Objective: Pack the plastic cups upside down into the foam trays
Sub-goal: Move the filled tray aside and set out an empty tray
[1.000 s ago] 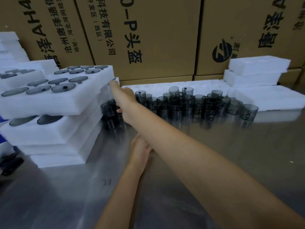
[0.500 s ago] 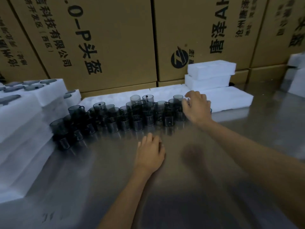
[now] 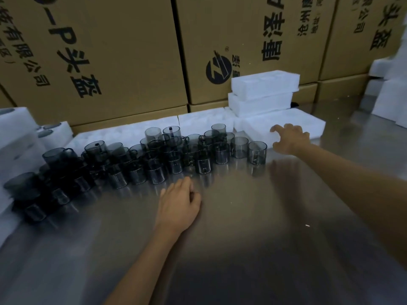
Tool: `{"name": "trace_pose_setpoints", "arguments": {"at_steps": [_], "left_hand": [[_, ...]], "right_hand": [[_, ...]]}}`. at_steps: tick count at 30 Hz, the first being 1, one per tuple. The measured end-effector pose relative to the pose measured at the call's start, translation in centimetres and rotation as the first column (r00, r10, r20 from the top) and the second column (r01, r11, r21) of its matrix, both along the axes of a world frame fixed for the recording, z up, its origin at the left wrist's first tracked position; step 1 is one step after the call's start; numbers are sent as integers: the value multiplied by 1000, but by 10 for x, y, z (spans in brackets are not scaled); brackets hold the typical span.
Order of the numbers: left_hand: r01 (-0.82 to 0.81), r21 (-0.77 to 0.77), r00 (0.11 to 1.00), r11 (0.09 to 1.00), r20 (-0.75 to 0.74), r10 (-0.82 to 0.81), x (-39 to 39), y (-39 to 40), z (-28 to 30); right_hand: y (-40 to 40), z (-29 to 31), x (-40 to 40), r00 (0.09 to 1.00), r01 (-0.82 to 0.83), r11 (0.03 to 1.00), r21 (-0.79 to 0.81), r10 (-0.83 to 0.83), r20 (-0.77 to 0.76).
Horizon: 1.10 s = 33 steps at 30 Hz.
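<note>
Brushed steel makes up the counter (image 3: pixel 253 249), dully reflecting what stands on it. Nearest the camera, the left hand (image 3: pixel 178 205) lies palm down on the steel, fingers loosely curled and holding nothing, just short of the front row of the plastic cups (image 3: pixel 154 157). These smoky grey cups stand in a crowded band running from the near left edge of the counter toward its middle, many stacked one on another; whether each sits mouth up or mouth down is hard to tell. To the right of the cups, the right hand (image 3: pixel 290 139) is stretched out with fingers spread and bent like a claw, gripping nothing, over the near edge of a flat foam tray (image 3: pixel 284 126); whether the fingertips touch the foam cannot be told. Behind the cups more white foam trays lie flat in a row (image 3: pixel 123 134). Left of the cups a stack of foam trays (image 3: pixel 19 137) shows dark round cup bases set in its pockets. Beyond the flat tray under the right hand sit two smaller foam blocks (image 3: pixel 263 93), one on the other. Farthest back, cardboard boxes (image 3: pixel 123 51) printed with black characters form a wall.
</note>
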<state>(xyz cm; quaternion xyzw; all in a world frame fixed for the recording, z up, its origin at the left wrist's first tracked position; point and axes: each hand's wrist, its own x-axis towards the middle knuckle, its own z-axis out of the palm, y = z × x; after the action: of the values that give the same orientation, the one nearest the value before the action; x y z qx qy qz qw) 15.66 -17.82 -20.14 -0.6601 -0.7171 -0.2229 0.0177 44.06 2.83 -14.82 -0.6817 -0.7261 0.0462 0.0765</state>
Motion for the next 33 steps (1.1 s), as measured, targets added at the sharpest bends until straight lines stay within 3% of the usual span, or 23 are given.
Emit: {"name": "trace_pose_setpoints", "arguments": {"at_steps": [9,12,16,21,24,26,29,33], "left_hand": [[-10,45,996,999,94,6,-7,2,-8],[-21,59,989,998,147,12,-9,4,-8],[-42,56,994,998,104,36,-5,5,-6],[-48,48,994,998,96,43,-5,3,-4],[-71,37,985,997,161,65,-6,4,-3],[-102,46,906,994,416,74,-8,2,-1],[-216,121,617,969,786,40,-15,-8,4],[-406,162,253,899,966,-60,-22,-30,12]], "right_hand": [[3,5,5,991,-31,999,-25,34,129],[-5,8,11,994,-29,998,47,24,109],[-22,4,15,999,10,988,157,-15,29],[-50,12,9,994,110,916,386,-112,-17],[-77,29,-18,1000,18,868,497,-25,6],[-102,41,-44,996,-85,845,528,85,24],[-147,53,-86,967,-195,817,543,253,-34],[-216,46,-131,902,-284,825,489,403,-157]]}}
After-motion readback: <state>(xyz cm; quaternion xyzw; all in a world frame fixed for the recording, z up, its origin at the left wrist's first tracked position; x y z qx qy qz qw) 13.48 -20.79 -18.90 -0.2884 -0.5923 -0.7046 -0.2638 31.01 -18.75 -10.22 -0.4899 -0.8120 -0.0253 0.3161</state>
